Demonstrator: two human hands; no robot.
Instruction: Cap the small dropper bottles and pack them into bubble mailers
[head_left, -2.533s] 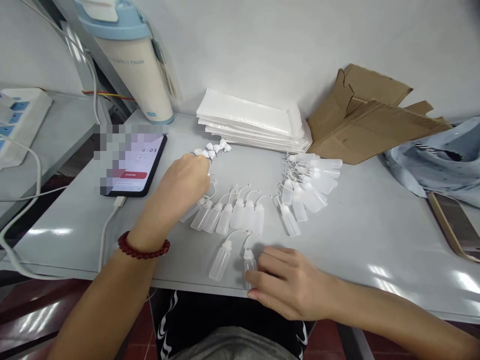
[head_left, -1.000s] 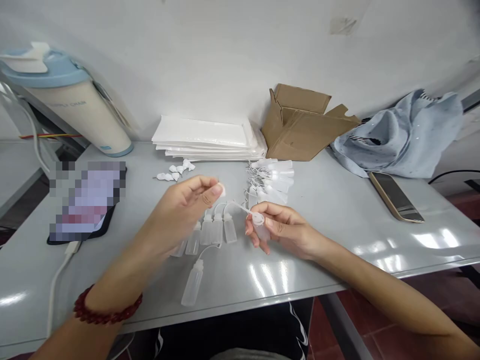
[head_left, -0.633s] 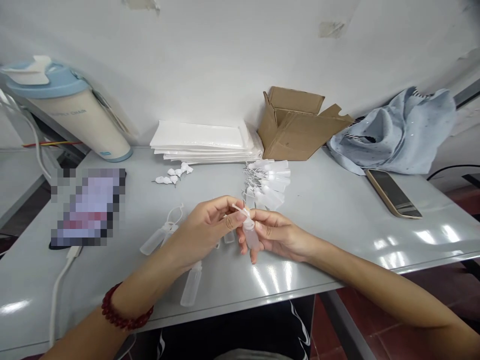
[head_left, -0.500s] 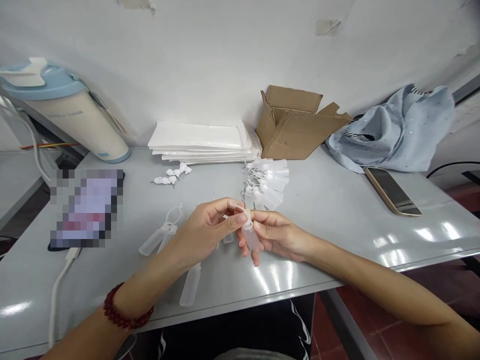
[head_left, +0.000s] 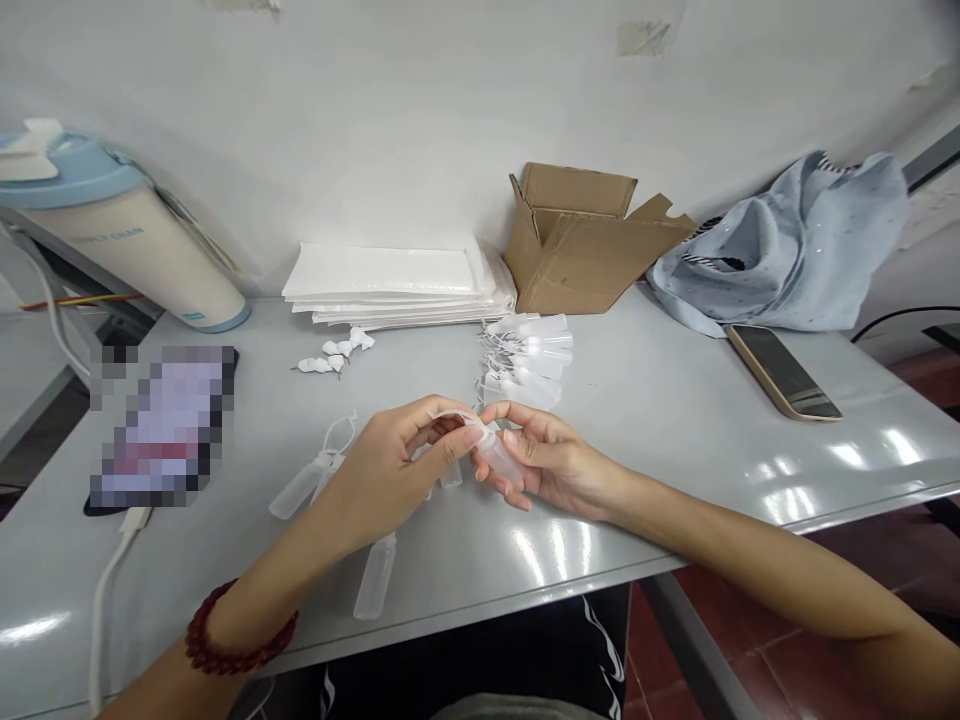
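Head camera, frame centre: the right hand (head_left: pixel 551 455) grasps a translucent squeeze bottle (head_left: pixel 501 460), best steadied lightly while the left hand (head_left: pixel 401 460) pinches its top.

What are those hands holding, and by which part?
A small translucent bottle: the right hand holds its body, and the left hand has finger and thumb at its top end.

A person's right grip (head_left: pixel 559 462) holds a bottle (head_left: pixel 501 460) while the left grip (head_left: pixel 390 470) pinches its top, above a gray surface (head_left: pixel 645 400). White tips (head_left: pixel 315 365), a pile of bottles (head_left: pixel 546 358) and a box (head_left: pixel 585 260) sit beyond.
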